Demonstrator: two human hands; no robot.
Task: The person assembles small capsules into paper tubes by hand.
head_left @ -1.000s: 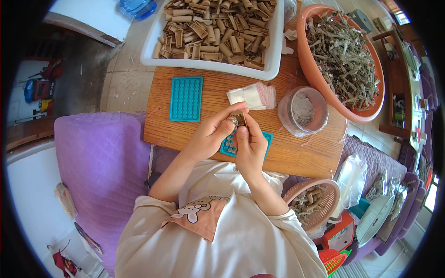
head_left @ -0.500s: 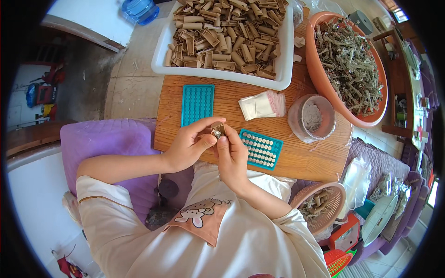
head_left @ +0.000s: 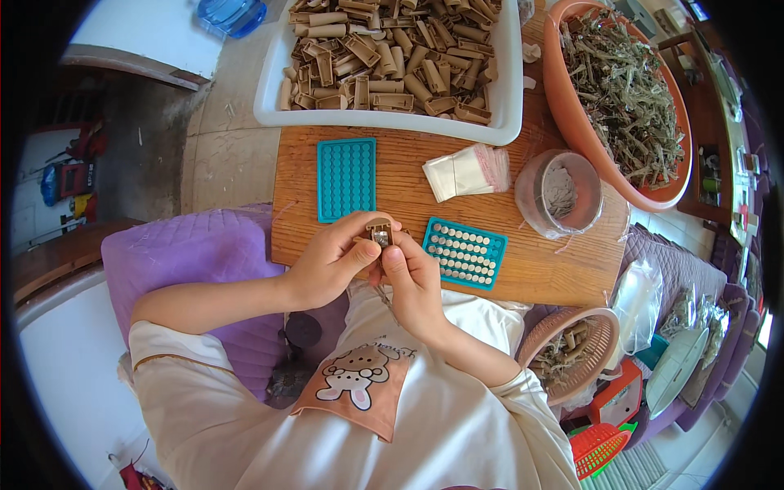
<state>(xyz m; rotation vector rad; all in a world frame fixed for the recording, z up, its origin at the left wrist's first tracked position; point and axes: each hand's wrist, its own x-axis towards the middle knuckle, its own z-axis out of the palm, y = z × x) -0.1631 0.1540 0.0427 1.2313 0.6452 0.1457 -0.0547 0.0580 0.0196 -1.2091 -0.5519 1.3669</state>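
Observation:
Between my two hands, just over the table's near edge, is a small brown plastic case (head_left: 378,223) with its open side facing up. A shiny silvery piece shows inside it. My left hand (head_left: 331,260) grips the case from the left, thumb at its lower edge. My right hand (head_left: 414,287) pinches it from the right, with the thumb up against it. Thin strands hang below my right fingers. Right of my hands lies a teal tray (head_left: 500,260) with rows of small round silvery discs. A second teal tray (head_left: 346,180) with vacant round hollows lies beyond my left hand.
A white bin (head_left: 384,122) full of similar brown cases stands at the far side of the wooden table (head_left: 302,245). Nearby are a stack of small plastic bags (head_left: 461,173), a clear tub (head_left: 531,204) and an orange basin (head_left: 563,106) heaped with thin pieces. A pink basket (head_left: 603,347) stands at lower right.
The brown case has turned in my fingers, and its open side with the silvery piece shows more plainly. Both hands keep hold of it. The whole view has shifted slightly.

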